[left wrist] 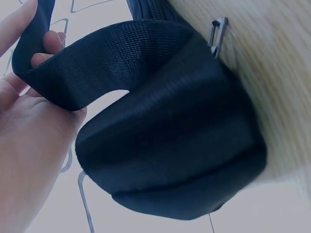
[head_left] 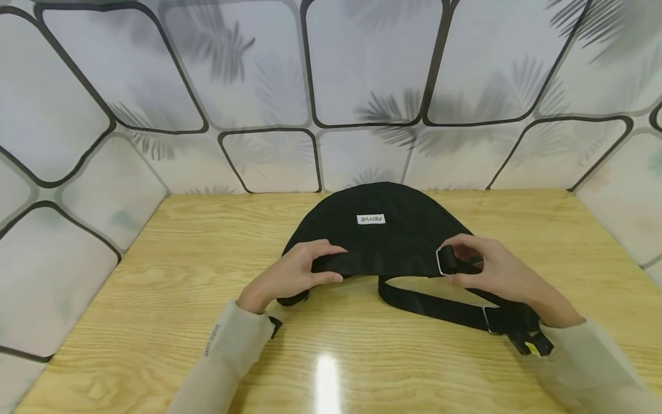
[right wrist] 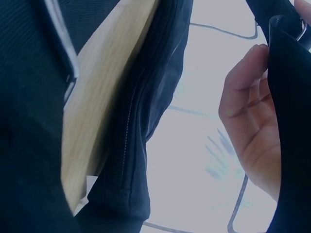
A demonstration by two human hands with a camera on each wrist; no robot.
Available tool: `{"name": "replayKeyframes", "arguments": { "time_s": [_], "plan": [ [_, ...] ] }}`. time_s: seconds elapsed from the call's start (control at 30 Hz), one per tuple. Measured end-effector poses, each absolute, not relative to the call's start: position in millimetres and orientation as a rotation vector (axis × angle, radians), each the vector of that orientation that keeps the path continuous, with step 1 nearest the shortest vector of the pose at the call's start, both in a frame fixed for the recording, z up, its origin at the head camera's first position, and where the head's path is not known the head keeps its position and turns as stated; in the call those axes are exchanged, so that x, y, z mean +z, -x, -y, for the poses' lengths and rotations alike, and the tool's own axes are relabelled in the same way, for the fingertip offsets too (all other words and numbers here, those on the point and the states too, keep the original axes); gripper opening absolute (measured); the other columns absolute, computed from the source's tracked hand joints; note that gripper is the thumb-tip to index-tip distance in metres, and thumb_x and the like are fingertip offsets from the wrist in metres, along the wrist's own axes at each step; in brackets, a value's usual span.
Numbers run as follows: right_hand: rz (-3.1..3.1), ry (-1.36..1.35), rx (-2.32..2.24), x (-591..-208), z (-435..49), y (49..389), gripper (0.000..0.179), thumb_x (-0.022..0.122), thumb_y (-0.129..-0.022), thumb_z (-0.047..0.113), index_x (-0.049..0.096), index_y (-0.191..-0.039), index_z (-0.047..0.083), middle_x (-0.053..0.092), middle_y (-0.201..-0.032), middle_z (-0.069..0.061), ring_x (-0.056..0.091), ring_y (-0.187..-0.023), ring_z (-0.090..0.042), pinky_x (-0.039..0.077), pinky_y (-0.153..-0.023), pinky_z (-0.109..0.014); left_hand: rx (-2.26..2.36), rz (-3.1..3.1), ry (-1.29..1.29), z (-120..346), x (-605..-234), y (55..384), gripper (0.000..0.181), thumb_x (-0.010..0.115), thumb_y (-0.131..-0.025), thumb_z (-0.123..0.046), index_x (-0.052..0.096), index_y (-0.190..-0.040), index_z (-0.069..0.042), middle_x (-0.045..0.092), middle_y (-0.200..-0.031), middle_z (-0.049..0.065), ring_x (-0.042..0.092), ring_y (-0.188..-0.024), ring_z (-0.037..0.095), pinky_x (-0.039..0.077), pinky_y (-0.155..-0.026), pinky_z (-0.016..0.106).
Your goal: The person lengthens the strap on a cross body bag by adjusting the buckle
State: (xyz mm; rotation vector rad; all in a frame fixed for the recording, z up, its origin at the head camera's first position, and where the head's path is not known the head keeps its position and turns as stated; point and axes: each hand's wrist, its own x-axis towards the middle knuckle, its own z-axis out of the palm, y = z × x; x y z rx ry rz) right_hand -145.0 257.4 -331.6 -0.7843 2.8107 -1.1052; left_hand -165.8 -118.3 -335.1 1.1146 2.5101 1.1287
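A black half-moon crossbody bag [head_left: 383, 236] with a small white label [head_left: 370, 219] lies on the table, its curved edge away from me. My left hand [head_left: 297, 267] holds a black strap [head_left: 357, 264] between thumb and fingers along the bag's near side. In the left wrist view, that strap loops over the fingers. At the other end, my right hand [head_left: 496, 264] pinches the strap beside a silver metal slider [head_left: 439, 261]. More strap loops below, through a second slider [head_left: 490, 320], to a black buckle [head_left: 535, 344] with a yellow part by the right wrist.
The wood-grain table [head_left: 181, 287] reaches back to walls [head_left: 372, 63] covered in pale cloth with dark outlines and leaf prints. A small black strap end [head_left: 276, 326] shows beside the left cuff. A metal zipper pull [left wrist: 217, 36] hangs at the bag's edge.
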Motion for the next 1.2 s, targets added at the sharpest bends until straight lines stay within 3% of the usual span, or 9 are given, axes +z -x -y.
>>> {"name": "replayKeyframes", "arguments": {
  "time_s": [0.53,0.73,0.83,0.93,1.03,1.1,1.2],
  "plan": [
    [-2.870,0.836,-1.067,-340,-273,142,0.049,0.085,-0.078,0.008,0.067,-0.123,0.004,0.064,-0.112,0.000,0.056,-0.097,-0.004,0.048,-0.079,-0.022,1.109,-2.508,-1.048,130,-335,166,0.048,0.074,-0.095,-0.013,0.059,-0.138,0.001,0.057,-0.095,-0.001,0.044,-0.069,0.011,0.043,-0.069,0.028],
    [-2.874,0.844,-1.031,-338,-272,142,0.049,0.086,-0.078,0.009,0.067,-0.124,0.004,0.065,-0.111,0.000,0.057,-0.096,-0.007,0.049,-0.078,-0.026,1.097,-2.507,-1.055,132,-334,165,0.048,0.074,-0.095,-0.013,0.059,-0.138,0.002,0.059,-0.098,0.000,0.045,-0.068,0.009,0.045,-0.069,0.028],
    [-2.879,0.817,-1.040,-337,-271,141,0.048,0.084,-0.081,0.009,0.067,-0.126,0.005,0.067,-0.115,-0.003,0.057,-0.100,-0.006,0.049,-0.081,-0.026,1.059,-2.529,-1.053,131,-334,165,0.049,0.073,-0.096,-0.014,0.058,-0.140,0.002,0.061,-0.105,0.003,0.051,-0.076,0.012,0.048,-0.075,0.031],
    [-2.883,0.787,-1.067,-334,-266,140,0.048,0.083,-0.084,0.010,0.066,-0.128,0.006,0.067,-0.120,-0.004,0.058,-0.105,-0.008,0.050,-0.083,-0.027,0.998,-2.548,-1.040,128,-334,164,0.050,0.070,-0.098,-0.016,0.055,-0.142,0.000,0.062,-0.120,0.009,0.059,-0.100,0.021,0.050,-0.090,0.039],
    [-2.878,0.799,-1.098,-330,-260,140,0.050,0.083,-0.085,0.010,0.066,-0.131,0.007,0.066,-0.125,-0.007,0.059,-0.110,-0.016,0.051,-0.084,-0.029,0.919,-2.557,-1.056,125,-332,163,0.052,0.069,-0.100,-0.021,0.053,-0.144,0.000,0.059,-0.129,0.014,0.058,-0.116,0.027,0.047,-0.099,0.044],
    [-2.869,0.820,-1.113,-328,-255,141,0.053,0.083,-0.084,0.011,0.064,-0.133,0.006,0.065,-0.127,-0.009,0.060,-0.110,-0.019,0.051,-0.085,-0.029,0.870,-2.563,-1.079,122,-332,163,0.052,0.068,-0.100,-0.024,0.053,-0.144,0.000,0.059,-0.129,0.013,0.058,-0.113,0.024,0.046,-0.099,0.044],
    [-2.857,0.851,-1.144,-324,-248,142,0.056,0.083,-0.084,0.010,0.063,-0.135,0.006,0.065,-0.126,-0.010,0.060,-0.107,-0.015,0.051,-0.083,-0.029,0.852,-2.566,-1.128,116,-330,163,0.051,0.069,-0.099,-0.026,0.056,-0.141,0.001,0.061,-0.118,0.010,0.056,-0.085,0.016,0.049,-0.086,0.039]
  ]
}}
